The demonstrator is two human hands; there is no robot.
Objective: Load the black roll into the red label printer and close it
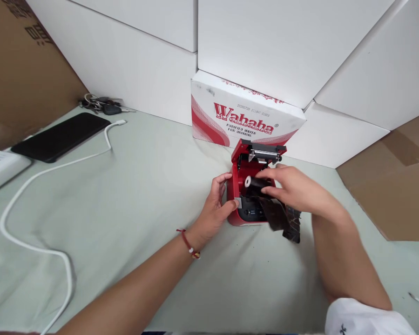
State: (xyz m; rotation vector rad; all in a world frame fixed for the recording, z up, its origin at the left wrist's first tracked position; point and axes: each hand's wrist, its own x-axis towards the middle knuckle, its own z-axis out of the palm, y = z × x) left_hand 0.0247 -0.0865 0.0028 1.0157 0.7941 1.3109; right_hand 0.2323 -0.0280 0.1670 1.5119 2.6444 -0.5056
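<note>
A small red label printer (233,214) stands on the table with its hinged lid (260,150) raised. My left hand (218,204) grips its left side, thumb on a grey tab (238,203) at the front corner. Inside the open bay lies a black roll (254,184) with a white core end facing left. My right hand (282,186) reaches in from the right, its thumb and fingers pinching the roll. A loose dark strip (279,216) trails from the roll over the printer's front edge, crumpled at its end.
A white and red Wahaha carton (247,116) stands right behind the printer. To the left lie a black phone (61,137), keys (104,104), a white cable (31,246) and a white object (3,167). Cardboard (394,177) borders the right side.
</note>
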